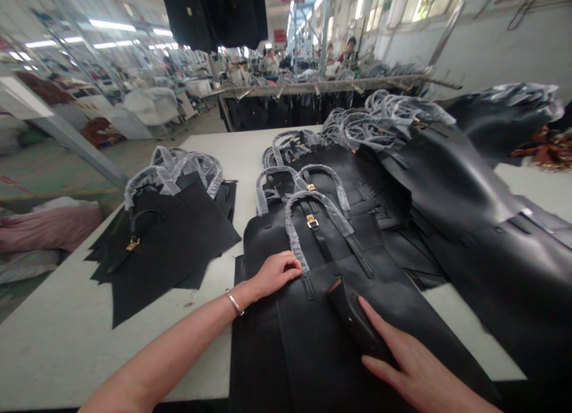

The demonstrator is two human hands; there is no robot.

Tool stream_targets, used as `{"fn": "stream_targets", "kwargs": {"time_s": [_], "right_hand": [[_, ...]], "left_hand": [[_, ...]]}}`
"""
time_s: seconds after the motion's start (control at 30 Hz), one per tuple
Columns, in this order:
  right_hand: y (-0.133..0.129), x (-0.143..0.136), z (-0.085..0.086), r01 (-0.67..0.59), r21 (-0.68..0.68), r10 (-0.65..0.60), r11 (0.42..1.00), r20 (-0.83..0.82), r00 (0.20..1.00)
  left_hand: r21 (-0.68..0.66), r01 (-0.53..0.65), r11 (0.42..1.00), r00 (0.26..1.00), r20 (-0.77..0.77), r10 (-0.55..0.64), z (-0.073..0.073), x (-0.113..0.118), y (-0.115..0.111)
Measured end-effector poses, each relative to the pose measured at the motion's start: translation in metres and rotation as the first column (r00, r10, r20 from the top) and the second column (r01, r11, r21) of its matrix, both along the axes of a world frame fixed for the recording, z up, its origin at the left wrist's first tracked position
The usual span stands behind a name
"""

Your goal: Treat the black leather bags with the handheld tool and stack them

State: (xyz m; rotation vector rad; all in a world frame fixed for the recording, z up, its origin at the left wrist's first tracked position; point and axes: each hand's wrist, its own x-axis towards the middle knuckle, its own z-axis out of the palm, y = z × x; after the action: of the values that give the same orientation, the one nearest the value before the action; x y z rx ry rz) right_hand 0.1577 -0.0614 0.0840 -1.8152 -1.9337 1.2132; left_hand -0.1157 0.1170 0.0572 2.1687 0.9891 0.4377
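My left hand (pixel 279 273), with a bracelet on its wrist, has its fingers closed at the lower left end of a plastic-wrapped handle (pixel 292 231) on a black leather panel (pixel 313 335). In my right hand (pixel 397 347) is a dark, smooth tool (pixel 357 320), its tip over the same panel, to the right of the handle's left tab. A black strap with a gold buckle (pixel 311 221) lies inside the handle's arch. The tool's underside is hidden.
More black panels with wrapped handles lie behind and to the right (pixel 451 180). Another stack (pixel 174 240) is on the left of the pale table (pixel 196 335). A rack (pixel 326 90) stands beyond, and black pieces (pixel 214 14) hang above. People sit far back.
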Motion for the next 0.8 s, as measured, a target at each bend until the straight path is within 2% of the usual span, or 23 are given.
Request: {"fn": "stream_targets", "kwargs": {"time_s": [0.1, 0.17, 0.23, 0.37, 0.57, 0.63, 0.7, 0.8], "right_hand": [[0.0, -0.002, 0.001, -0.001, 0.0, 0.001, 1.0, 0.009, 1.0], [0.0, -0.002, 0.001, 0.003, 0.0, -0.003, 1.0, 0.013, 1.0], [0.0, -0.002, 0.0, 0.008, 0.002, -0.008, 1.0, 0.011, 1.0], [-0.001, 0.0, -0.002, 0.013, 0.022, -0.012, 1.0, -0.019, 1.0], [0.0, -0.002, -0.003, 0.031, 0.035, -0.029, 0.999, -0.052, 0.998], [0.0, -0.002, 0.0, 0.049, 0.031, -0.047, 0.998, -0.058, 0.997], [0.001, 0.0, 0.008, 0.072, 0.0, -0.072, 0.997, -0.059, 0.996], [0.002, 0.005, 0.03, 0.111, -0.07, -0.115, 0.991, -0.059, 0.992]], "left_hand": [[0.169, -0.204, 0.964, 0.952, -0.195, 0.236, 0.003, 0.009, -0.018], [0.262, -0.243, 0.934, 0.904, -0.286, 0.316, 0.006, 0.014, -0.028], [0.279, -0.231, 0.932, 0.884, -0.34, 0.321, 0.009, 0.017, -0.033], [0.231, -0.187, 0.955, 0.888, -0.375, 0.265, 0.013, 0.017, -0.033], [0.229, -0.24, 0.944, 0.885, -0.348, 0.309, 0.009, 0.018, -0.033], [0.144, -0.255, 0.956, 0.913, -0.289, 0.287, 0.006, 0.02, -0.032], [-0.025, -0.28, 0.96, 0.95, -0.154, 0.273, 0.004, 0.021, -0.032], [-0.264, -0.312, 0.913, 0.935, 0.086, 0.344, 0.0, 0.024, -0.035]]}}
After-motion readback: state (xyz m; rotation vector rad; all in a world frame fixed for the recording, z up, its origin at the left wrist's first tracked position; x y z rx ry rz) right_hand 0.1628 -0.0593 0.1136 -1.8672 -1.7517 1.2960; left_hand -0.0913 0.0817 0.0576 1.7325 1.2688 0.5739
